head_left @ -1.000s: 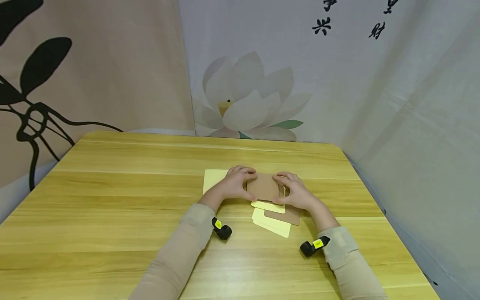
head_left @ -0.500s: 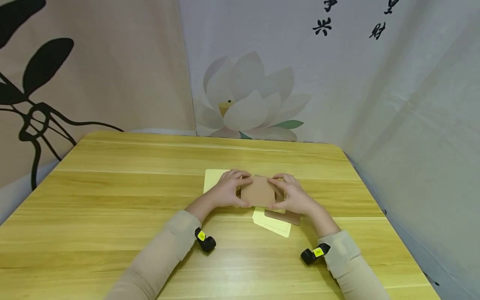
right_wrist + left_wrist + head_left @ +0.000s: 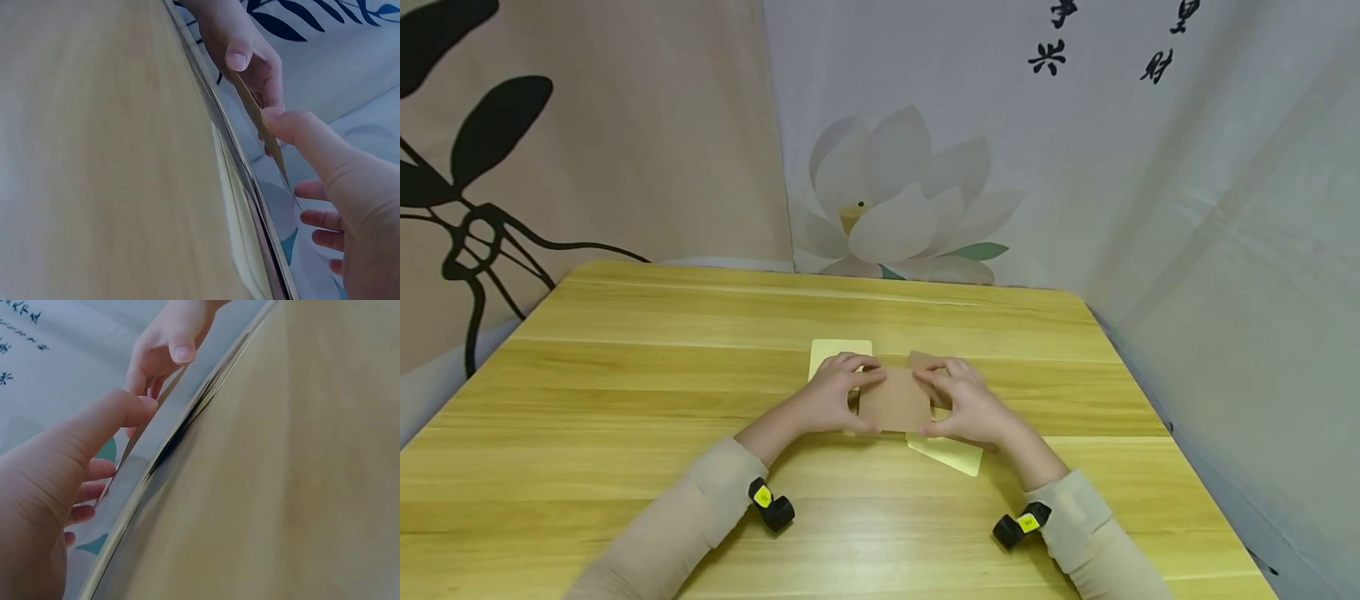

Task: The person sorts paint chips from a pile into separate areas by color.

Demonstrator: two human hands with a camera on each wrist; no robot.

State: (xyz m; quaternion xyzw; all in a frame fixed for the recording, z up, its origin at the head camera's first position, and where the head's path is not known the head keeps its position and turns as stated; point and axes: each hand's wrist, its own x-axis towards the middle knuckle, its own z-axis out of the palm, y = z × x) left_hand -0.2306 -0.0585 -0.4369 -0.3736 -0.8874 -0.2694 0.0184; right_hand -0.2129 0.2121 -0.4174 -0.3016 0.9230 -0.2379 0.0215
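Note:
In the head view a tan brown card (image 3: 895, 402) with rounded corners spans the space between both hands. My left hand (image 3: 831, 398) grips its left edge between thumb and fingers, and my right hand (image 3: 970, 406) grips its right edge likewise. Both wrist views show the card edge-on, raised off the table and tilted; in the left wrist view the thin card (image 3: 140, 428) has a thumb on the near side and fingers behind. A pale yellow card (image 3: 842, 350) lies beyond my left hand. Another brown card (image 3: 925, 360) shows partly behind my right hand.
More pale yellow cards (image 3: 951, 457) lie overlapping just below my right hand, partly covered. All of it is on a wood-grain table (image 3: 662, 400). A printed fabric backdrop (image 3: 1060, 167) hangs behind the table's far edge.
Both hands have moved left and nearer the body with the brown card between them, the left hand farther. Another brown card behind the right hand and more of the far yellow card now show.

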